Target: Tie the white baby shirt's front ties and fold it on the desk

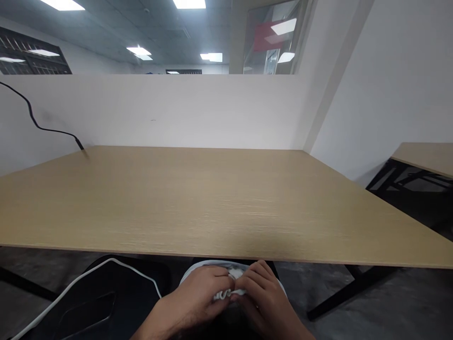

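Just below the table's front edge, my left hand (208,290) and my right hand (264,293) are close together with fingers pinched. Between them is a thin, crumpled white piece (222,295), like tissue or soft plastic; its exact kind is unclear. Both hands appear to grip it, one on each side. Under and behind the hands shows the pale curved rim (193,267) of what looks like a bin or basin. More white crumpled material (236,272) is visible inside it. My hands hide most of its inside.
A wooden table (212,198) spans the view ahead, with a low white partition (212,111) behind it. A black cable (53,130) reaches its back left corner. A white cable (78,279) curves over a dark object at lower left. Another table (428,156) stands at right.
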`<state>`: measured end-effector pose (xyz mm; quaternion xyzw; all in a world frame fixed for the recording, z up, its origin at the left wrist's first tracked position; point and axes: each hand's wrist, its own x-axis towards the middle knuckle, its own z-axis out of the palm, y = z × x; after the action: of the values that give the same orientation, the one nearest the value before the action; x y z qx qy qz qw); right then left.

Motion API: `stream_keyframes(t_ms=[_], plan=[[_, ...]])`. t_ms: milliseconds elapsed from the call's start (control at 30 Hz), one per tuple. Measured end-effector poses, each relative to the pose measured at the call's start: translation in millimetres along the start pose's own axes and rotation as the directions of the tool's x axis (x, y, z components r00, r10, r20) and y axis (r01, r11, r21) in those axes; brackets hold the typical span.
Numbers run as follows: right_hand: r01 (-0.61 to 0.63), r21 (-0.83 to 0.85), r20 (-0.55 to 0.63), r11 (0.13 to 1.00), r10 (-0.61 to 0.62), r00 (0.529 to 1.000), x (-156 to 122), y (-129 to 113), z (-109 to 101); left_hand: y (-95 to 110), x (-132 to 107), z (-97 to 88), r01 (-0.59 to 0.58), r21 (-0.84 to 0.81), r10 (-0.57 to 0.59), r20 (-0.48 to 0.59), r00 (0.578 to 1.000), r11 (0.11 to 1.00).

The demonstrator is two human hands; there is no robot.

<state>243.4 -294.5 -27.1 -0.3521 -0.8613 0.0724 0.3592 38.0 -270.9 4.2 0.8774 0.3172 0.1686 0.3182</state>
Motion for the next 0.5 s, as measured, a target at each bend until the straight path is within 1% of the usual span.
stream_keyframes(t_ms=[100, 167, 267, 300, 433, 500], plan=[[-0.056, 0.082, 0.0, 0.995, 0.056, 0.998, -3, 1, -4, 2, -2, -2.0, -0.023, 0.02, 0.022, 0.016, 1.0, 1.0], [-0.098, 0.139, 0.012, 0.986, 0.097, 0.995, -4, 1, -9, 3, -5, -3.4, -0.026, 0.006, 0.026, -0.011, 1.0, 1.0], [-0.143, 0.203, 0.088, 0.969, 0.127, 0.988, -7, 1, -18, 4, -8, -3.4, -0.004, 0.0, 0.004, -0.072, 0.997, 1.0], [-0.156, 0.217, 0.117, 0.964, 0.133, 0.984, -8, 0, -21, 4, -9, -2.9, 0.001, 0.002, 0.0, -0.078, 0.997, 1.0], [-0.21, 0.268, 0.185, 0.94, 0.164, 0.969, -15, -1, -31, 9, -7, -0.6, -0.007, -0.007, 0.007, -0.017, 1.0, 1.0], [-0.225, 0.29, 0.197, 0.93, 0.172, 0.965, -17, -1, -33, 13, -6, 1.0, 0.022, -0.023, -0.022, 0.002, 1.0, 1.0]])
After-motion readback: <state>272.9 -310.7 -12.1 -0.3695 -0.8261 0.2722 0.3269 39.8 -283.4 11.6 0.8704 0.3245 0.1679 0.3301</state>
